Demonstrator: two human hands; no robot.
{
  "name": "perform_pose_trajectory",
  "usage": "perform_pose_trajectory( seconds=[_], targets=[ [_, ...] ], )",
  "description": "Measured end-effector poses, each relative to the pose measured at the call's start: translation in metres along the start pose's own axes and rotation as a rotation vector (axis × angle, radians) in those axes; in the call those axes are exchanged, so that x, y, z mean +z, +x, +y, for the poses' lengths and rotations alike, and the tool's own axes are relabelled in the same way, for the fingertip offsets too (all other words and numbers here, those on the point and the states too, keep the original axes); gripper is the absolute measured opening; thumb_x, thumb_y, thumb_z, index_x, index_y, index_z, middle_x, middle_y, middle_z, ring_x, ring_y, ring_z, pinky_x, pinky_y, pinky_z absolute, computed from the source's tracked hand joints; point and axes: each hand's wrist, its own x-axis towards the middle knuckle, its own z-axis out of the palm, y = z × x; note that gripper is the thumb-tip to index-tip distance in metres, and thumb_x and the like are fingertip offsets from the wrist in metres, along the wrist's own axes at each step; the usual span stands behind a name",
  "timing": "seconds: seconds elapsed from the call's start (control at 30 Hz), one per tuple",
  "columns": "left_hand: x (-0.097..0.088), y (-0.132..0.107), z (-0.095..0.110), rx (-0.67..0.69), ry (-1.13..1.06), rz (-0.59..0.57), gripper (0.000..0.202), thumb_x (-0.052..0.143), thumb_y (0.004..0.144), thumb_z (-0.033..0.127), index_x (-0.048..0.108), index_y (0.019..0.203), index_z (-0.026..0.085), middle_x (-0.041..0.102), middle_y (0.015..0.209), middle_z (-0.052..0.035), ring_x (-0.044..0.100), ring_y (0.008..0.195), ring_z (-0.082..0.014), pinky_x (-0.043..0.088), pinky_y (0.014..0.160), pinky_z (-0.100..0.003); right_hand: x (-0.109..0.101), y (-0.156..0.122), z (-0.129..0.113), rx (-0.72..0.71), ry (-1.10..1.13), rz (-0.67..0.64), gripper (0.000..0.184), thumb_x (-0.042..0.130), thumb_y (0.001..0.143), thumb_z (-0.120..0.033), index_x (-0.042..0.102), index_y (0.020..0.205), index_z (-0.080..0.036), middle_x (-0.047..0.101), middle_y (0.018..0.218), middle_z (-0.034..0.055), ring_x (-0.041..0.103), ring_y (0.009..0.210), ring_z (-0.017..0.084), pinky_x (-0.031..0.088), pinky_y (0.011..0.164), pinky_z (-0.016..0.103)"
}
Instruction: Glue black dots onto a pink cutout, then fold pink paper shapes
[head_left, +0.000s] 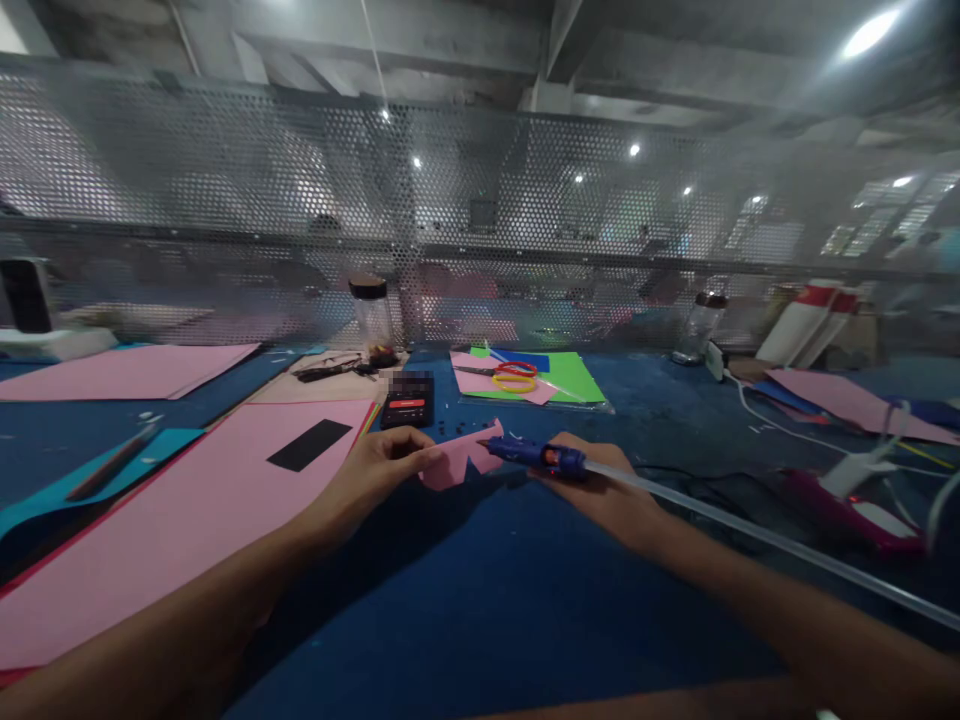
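My left hand [382, 462] pinches a small cut piece of pink paper [459, 458] and holds it just above the blue table [480, 600]. My right hand [600, 490] is wrapped round a blue hot glue gun [536, 455]. The gun's nozzle points left and touches the pink piece's right edge. A long clear glue stick [750, 535] trails from the back of the gun over my right forearm.
A large pink sheet [187, 510] bearing a black rectangle [309, 445] lies at left. Behind my hands sit a black phone [407, 400], scissors with red and yellow handles [510, 375] on green paper [574, 380], a jar [371, 315] and a perforated metal screen [480, 230]. Cables and a pink-white tool [847, 495] lie at right.
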Motion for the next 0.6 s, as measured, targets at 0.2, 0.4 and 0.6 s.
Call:
perform_pose_trajectory(
  seconds=[0.2, 0.4, 0.6],
  targets=[
    [0.0012, -0.0018, 0.0027, -0.004, -0.009, -0.007, 0.027, 0.070, 0.083, 0.044, 0.071, 0.079, 0.018, 0.071, 0.076, -0.0025, 0.064, 0.074, -0.0192, 0.047, 0.075, -0.030, 0.0000, -0.0020, 0.0022, -0.055, -0.052, -0.027, 0.014, 0.064, 0.092, -0.038, 0.066, 0.095, -0.025, 0.065, 0.073, -0.0030, 0.059, 0.066, 0.016, 0.036, 0.058, 0.024],
    [0.0016, -0.0018, 0.0031, -0.004, -0.012, -0.005, 0.026, 0.072, 0.081, 0.044, 0.071, 0.078, 0.018, 0.071, 0.074, -0.0022, 0.064, 0.073, -0.0190, 0.047, 0.072, -0.030, -0.0002, -0.0016, 0.0014, -0.053, -0.124, -0.013, 0.012, 0.064, 0.092, -0.037, 0.065, 0.096, -0.026, 0.068, 0.077, -0.0029, 0.060, 0.065, 0.017, 0.036, 0.059, 0.024],
    [0.0012, -0.0007, 0.0012, -0.001, -0.011, -0.006, 0.026, 0.072, 0.081, 0.044, 0.071, 0.078, 0.018, 0.071, 0.075, -0.0026, 0.064, 0.072, -0.0188, 0.048, 0.071, -0.030, -0.0008, -0.0012, 0.0029, -0.063, -0.176, -0.035, 0.012, 0.062, 0.092, -0.035, 0.064, 0.097, -0.024, 0.069, 0.079, -0.0020, 0.061, 0.064, 0.016, 0.036, 0.058, 0.024]
  ],
)
